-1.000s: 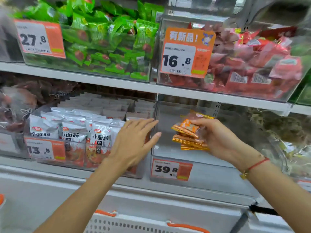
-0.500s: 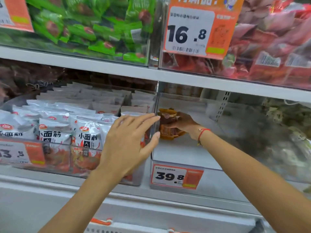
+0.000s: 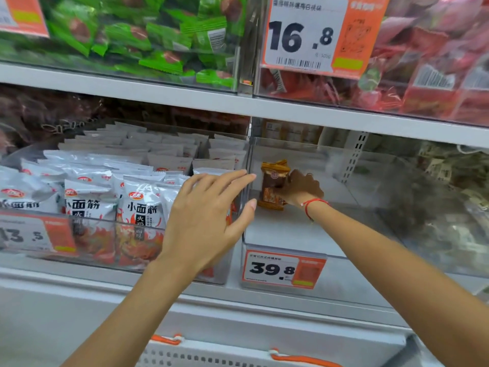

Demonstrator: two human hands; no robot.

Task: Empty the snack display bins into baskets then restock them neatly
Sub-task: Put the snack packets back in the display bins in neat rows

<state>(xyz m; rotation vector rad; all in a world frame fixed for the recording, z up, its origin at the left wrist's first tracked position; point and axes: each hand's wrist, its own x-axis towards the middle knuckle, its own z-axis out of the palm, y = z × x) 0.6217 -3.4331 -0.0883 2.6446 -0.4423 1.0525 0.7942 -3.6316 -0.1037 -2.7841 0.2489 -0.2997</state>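
A clear display bin (image 3: 285,234) marked 39.8 stands on the middle shelf, bare except for a small stack of orange snack packets (image 3: 274,182) at its back left corner. My right hand (image 3: 300,188) reaches deep into the bin and holds that stack upright against the left wall. My left hand (image 3: 209,218) hovers with fingers spread at the divider between this bin and the neighbouring bin of white snack packets (image 3: 111,197), holding nothing.
The upper shelf carries bins of green packets (image 3: 148,35) and red packets (image 3: 423,75) with a 16.8 price tag (image 3: 315,35). A white basket with orange handles (image 3: 238,353) sits below the shelf. A bin of dark packets (image 3: 444,197) lies to the right.
My right hand has carried the orange packets from the bin's front to its back left corner and stood them up. The view has moved closer. My left hand stays near the divider.
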